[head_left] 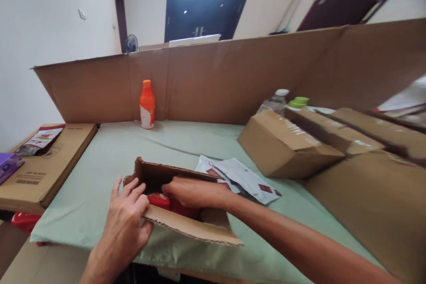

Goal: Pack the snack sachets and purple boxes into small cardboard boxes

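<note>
An open cardboard box point(196, 226) sits near the front edge of the covered table. My left hand point(128, 213) grips its left end, with fingers over the rim and the thumb against the outside of the front flap. Inside the box, my right hand point(184, 191) reaches down with curled fingers at a shiny red packet point(159, 201). The fingertips and the lower part of the packet are hidden by the hand and the box wall. Just behind the box lie white pouches point(248, 179) with dark red print, flat on the cloth.
An orange bottle point(147, 105) stands at the back before a long cardboard screen point(206, 82). Several cardboard boxes point(289, 144) crowd the right side. At left, a flat carton point(66, 151) bears a pouch point(41, 140) and a purple pack point(9, 166).
</note>
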Available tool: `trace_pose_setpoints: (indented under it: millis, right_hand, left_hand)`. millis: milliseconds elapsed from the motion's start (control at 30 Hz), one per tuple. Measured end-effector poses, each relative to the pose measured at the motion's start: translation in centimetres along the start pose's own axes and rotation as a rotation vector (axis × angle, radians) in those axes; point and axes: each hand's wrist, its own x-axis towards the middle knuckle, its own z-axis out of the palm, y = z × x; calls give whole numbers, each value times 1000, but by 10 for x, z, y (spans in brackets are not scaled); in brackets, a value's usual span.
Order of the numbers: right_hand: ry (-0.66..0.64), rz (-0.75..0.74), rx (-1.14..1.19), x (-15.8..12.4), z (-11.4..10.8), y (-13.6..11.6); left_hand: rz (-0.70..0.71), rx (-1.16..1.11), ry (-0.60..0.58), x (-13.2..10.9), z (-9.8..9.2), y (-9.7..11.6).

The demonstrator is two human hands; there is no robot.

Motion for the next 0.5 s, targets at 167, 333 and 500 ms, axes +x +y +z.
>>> trace_pose_setpoints:
  millis: [167, 333, 500]
  right_hand:
    - [294, -135, 185, -38, 1, 2]
    - [906, 113, 348, -112, 18, 45]
    - [564, 566, 79, -121, 86, 143]
  left_hand:
    - [81, -30, 18, -1, 2, -12]
    - [124, -12, 20, -1, 2, -21]
    - [89, -41, 23, -1, 0, -19]
